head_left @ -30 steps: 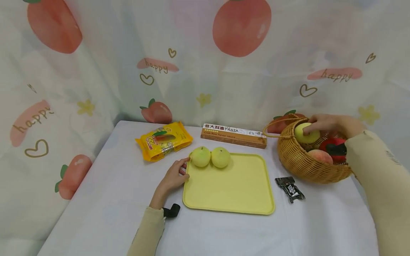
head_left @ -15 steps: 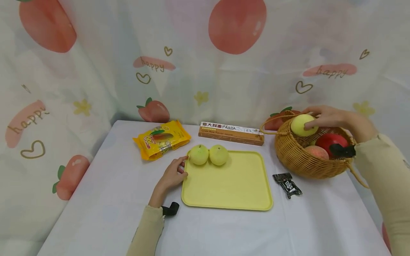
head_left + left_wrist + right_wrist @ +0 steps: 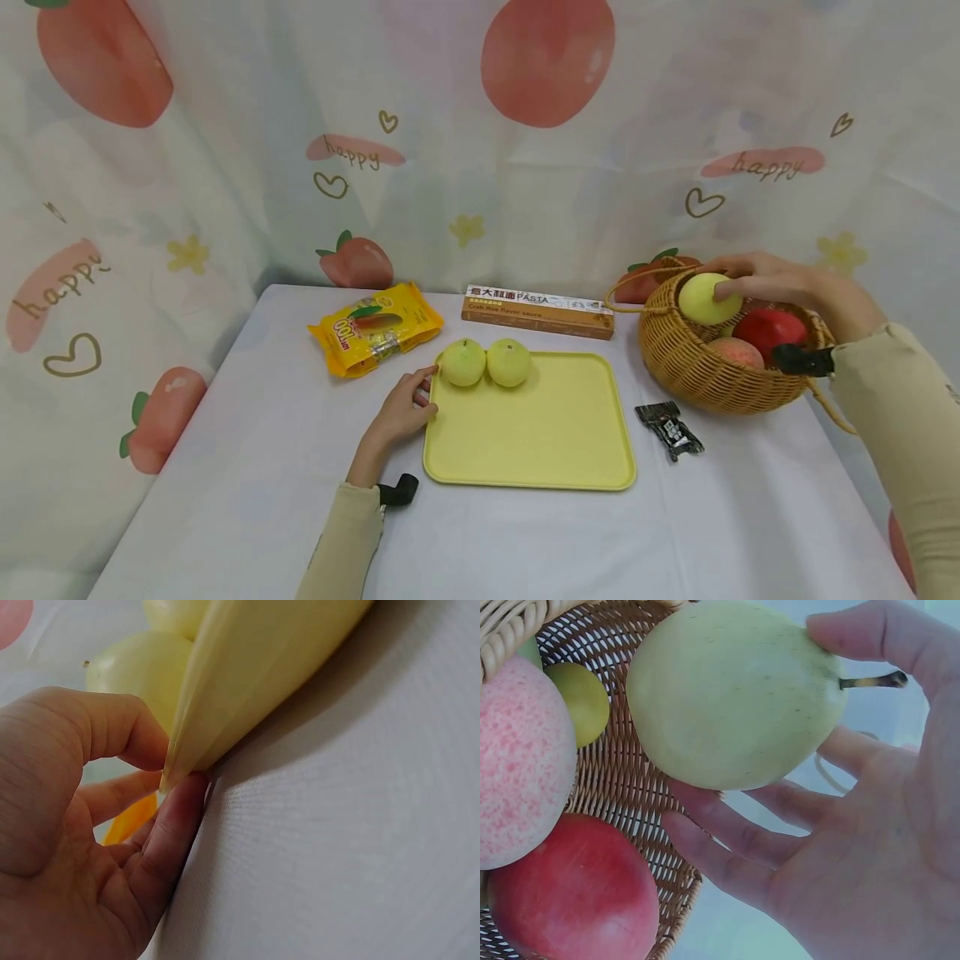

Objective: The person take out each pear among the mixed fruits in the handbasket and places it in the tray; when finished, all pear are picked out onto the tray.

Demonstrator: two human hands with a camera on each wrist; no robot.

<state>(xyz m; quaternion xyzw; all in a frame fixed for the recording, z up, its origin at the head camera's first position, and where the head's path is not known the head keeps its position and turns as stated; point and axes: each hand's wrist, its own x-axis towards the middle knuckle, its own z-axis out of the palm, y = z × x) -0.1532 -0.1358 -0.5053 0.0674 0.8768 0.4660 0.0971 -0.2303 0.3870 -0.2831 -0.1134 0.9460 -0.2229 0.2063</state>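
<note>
My right hand (image 3: 787, 287) grips a yellow-green pear (image 3: 707, 299) at the far-left rim of the wicker basket (image 3: 701, 379). In the right wrist view, the thumb lies near the stem of that pear (image 3: 731, 697) and the fingers are under it. A pink peach (image 3: 521, 761), a red round fruit (image 3: 577, 892) and a small green fruit (image 3: 581, 703) lie in the basket. My left hand (image 3: 399, 412) pinches the left rim of the yellow tray (image 3: 532, 433). Two more pears, one on the left (image 3: 462, 362) and one on the right (image 3: 509, 362), sit touching at the tray's far-left corner.
Behind the tray lies a pasta box (image 3: 537, 312), with a yellow snack packet (image 3: 378, 327) to its left. A small black wrapped packet (image 3: 670, 430) lies between tray and basket. A printed curtain (image 3: 450, 167) hangs along the table's back edge.
My right hand has raised the pear from inside the basket to the rim. My left hand has stayed at the tray. The head view has shifted slightly.
</note>
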